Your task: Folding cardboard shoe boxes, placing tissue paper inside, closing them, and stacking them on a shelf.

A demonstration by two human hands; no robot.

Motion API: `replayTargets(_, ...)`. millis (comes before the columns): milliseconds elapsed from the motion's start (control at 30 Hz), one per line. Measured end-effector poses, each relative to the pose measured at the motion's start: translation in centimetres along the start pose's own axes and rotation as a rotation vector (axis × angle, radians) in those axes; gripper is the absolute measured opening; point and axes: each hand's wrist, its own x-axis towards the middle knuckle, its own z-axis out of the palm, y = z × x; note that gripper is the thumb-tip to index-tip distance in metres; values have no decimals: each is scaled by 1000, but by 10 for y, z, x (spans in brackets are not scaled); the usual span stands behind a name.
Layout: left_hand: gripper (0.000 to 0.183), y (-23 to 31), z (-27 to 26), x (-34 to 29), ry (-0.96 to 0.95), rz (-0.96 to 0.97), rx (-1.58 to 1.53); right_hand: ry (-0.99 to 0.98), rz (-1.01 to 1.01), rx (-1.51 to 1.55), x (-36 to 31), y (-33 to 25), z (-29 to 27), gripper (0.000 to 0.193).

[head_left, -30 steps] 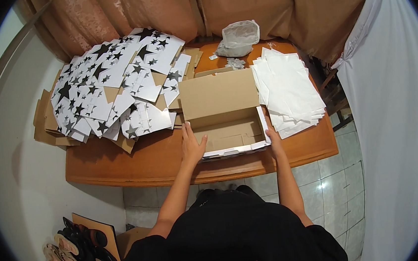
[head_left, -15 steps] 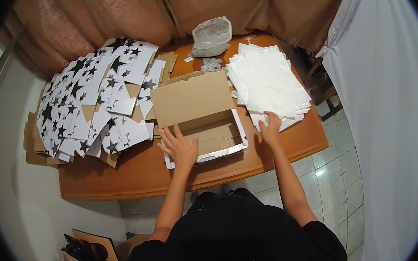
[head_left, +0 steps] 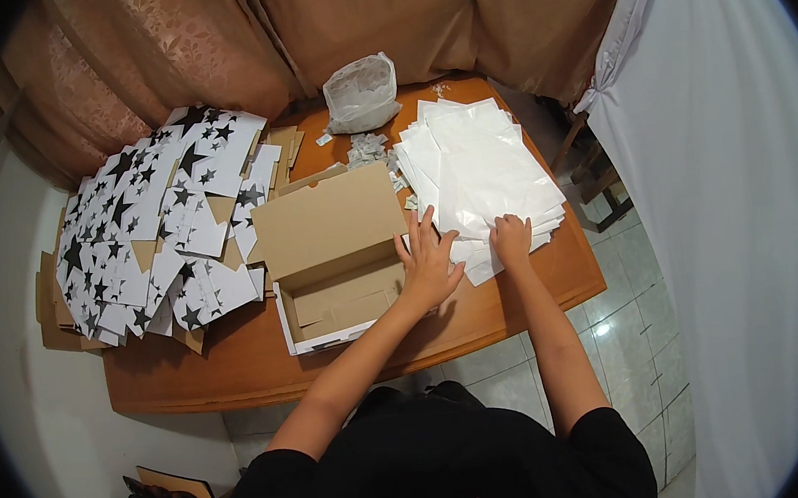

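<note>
My right hand [head_left: 512, 241] pinches the near edge of a thin white paper sheet [head_left: 477, 162] on top of a loose stack at the right of the table. The sheet is creased beside my fingers. Spread fingers show on my left hand [head_left: 431, 265], which is over the right end of an open cardboard box [head_left: 321, 220], its fingertips close to the paper stack. Brown inside and white along its rim, the box has its lid raised at the back. Inside lies only its bare cardboard bottom, partly hidden by my left hand.
Flattened white cartons with black stars [head_left: 146, 233] form a big pile on the left. Behind the box are small pale packets [head_left: 368, 149] and a translucent plastic bag [head_left: 360, 96]. The wooden table [head_left: 239, 367] has a curved near edge. Brown curtains [head_left: 379, 23] hang beyond it.
My left hand has moved right, from the box's left front to its right end. My right hand has closed on the paper's near edge. The view has shifted slightly.
</note>
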Motion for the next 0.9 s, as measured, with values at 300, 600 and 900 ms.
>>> replayTargets(300,44,-8,-8,14,46,-71,-1,528,128,125,9,-18,-51,8)
replayTargets(600,74,-43,-44,33,-54,-230,-574,603,-344,561,-80,-121,-149,31)
replayTargets(900,60,-92,-88,-22,173,-147,-727,408,-680,573,-103,-166,-138,8)
